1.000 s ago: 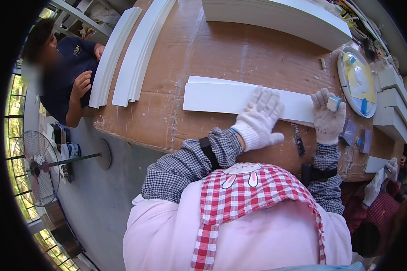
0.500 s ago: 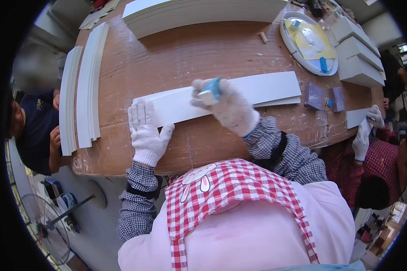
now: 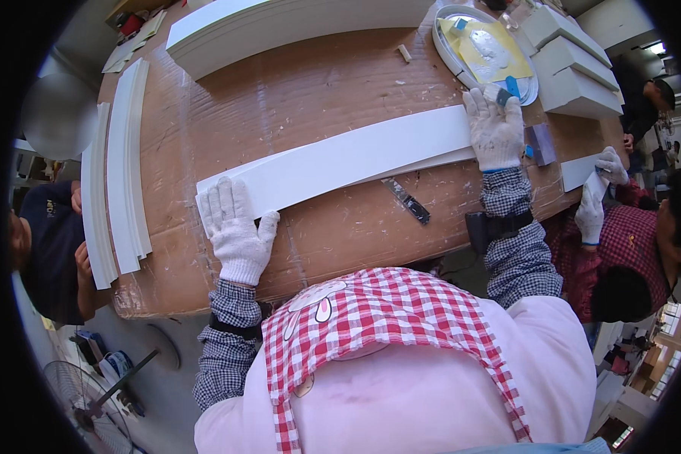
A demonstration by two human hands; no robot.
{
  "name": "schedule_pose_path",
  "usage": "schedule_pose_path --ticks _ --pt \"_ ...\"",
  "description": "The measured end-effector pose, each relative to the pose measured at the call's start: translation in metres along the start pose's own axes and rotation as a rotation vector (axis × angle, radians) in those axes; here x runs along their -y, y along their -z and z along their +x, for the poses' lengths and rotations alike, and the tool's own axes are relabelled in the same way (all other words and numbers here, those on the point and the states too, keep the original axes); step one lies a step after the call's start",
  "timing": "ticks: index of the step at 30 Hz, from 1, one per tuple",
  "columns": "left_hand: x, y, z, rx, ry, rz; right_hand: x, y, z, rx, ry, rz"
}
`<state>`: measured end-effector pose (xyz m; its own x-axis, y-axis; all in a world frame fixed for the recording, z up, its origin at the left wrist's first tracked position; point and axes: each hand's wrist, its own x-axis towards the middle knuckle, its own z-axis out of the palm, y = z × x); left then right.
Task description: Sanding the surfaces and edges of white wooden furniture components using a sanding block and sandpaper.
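A long white board strip (image 3: 356,155) lies across the table, with another strip's edges showing beneath it. My left hand (image 3: 238,227), in a white knit glove, rests flat on the strip's left end with fingers spread. At the right end is my gloved right hand (image 3: 495,132), its fingers curled round a small pale block with a blue-grey side (image 3: 498,94), partly hidden by the fingers. On the table just below the strip lies a narrow dark-handled tool with a flat metal end (image 3: 407,200), which looks like a utility knife.
Beyond the right hand stands a round white tray (image 3: 445,57) with yellow paper, white paste and a blue piece. Stacked white blocks (image 3: 575,76) are beside it. A tall board stack (image 3: 295,34) is at the back, strip piles (image 3: 127,166) at left. Co-workers (image 3: 49,250) sit at both sides.
My right hand has moved along the strip from its middle to the right end, still with the small block. The dark-handled tool has come into view. My left hand stays on the left end.
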<state>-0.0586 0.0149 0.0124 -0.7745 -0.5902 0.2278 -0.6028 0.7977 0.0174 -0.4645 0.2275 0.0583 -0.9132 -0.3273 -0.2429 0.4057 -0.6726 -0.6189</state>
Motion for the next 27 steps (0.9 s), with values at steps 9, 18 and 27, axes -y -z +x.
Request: schedule_pose_path --ticks 9,18,27 --pt "-0.001 -0.001 0.003 0.019 -0.022 0.050 -0.104 -0.022 -0.094 0.526 -0.712 -0.080" --pt "-0.013 0.015 0.014 0.085 0.017 -0.003 0.064 0.055 -0.011 0.365 -0.028 -0.170" --pt "-0.062 0.011 0.063 0.097 -0.169 -0.159 0.062 0.058 -0.058 0.127 0.321 -1.280"
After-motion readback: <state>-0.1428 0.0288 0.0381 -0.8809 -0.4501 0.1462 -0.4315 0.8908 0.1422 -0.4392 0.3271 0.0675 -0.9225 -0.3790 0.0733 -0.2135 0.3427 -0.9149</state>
